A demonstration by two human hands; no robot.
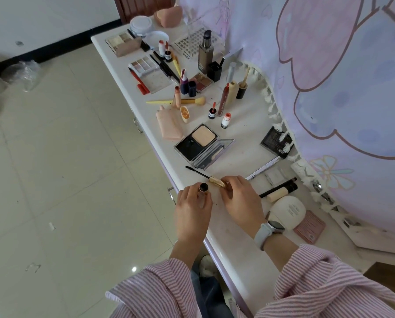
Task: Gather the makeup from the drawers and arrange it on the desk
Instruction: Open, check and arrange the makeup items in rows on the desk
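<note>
Gold-capped and bristled in black, the mascara wand (205,176) is being pinched at its cap by the right hand (239,198), the brush pointing left over the near edge of the white desk (238,157). The left hand (193,208) is curling its grip round the mascara tube (203,187), holding it upright just beside the wand. An open powder compact (202,143) is lying just beyond them.

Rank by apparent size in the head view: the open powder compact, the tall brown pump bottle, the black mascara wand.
1. open powder compact
2. tall brown pump bottle, though it stands farther from the camera, so this is unsure
3. black mascara wand
</note>
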